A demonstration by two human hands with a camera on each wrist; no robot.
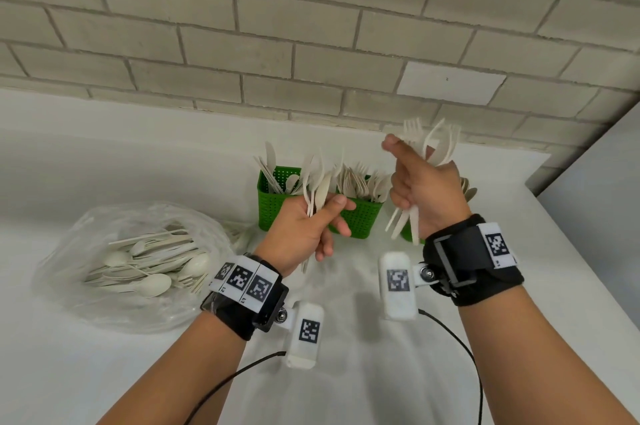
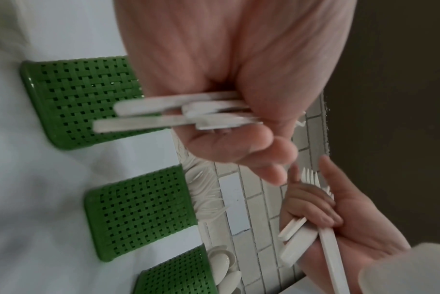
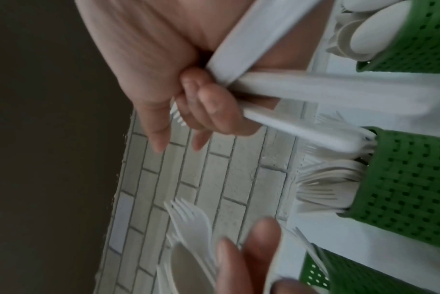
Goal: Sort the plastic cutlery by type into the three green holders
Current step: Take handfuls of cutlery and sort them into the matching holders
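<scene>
No brand or readable writing shows anywhere; the only markings are black-and-white square code tags on the wrist bands (image 1: pixel 471 258) and the small white camera boxes (image 1: pixel 397 285) fixed to them.

Three green holders with woven, perforated walls stand in a row on the white table (image 1: pixel 86 164), close to the brick wall (image 1: pixel 311 26). In the head view the left holder (image 1: pixel 272 206) holds knives and a few other pieces, blades up. The middle holder (image 1: pixel 362 216), just beside it at 3 o'clock, is packed with forks, tines up. The right holder (image 1: pixel 408 235) is mostly hidden behind the right hand; the wrist views show spoon bowls rising from it (image 2: pixel 221 260). At 9 o'clock from the holders lies a clear plastic bag (image 1: pixel 131 265), open, with a loose heap of spoons, forks and thin handles inside.

All the cutlery is the same matte cream-white plastic.

The left hand (image 1: pixel 308 230) is clamped round a small bunch of mixed cutlery (image 1: pixel 317 189), thumb pressed across the handles, heads pointing up in front of the left and middle holders. The right hand (image 1: pixel 426 192) is raised higher, at 2 o'clock from the left hand, fingers curled tight on a bunch of forks (image 1: pixel 433 144) whose tines fan out above the fist and whose handles stick out below it. The two hands are near each other but apart, both above the table.
</scene>
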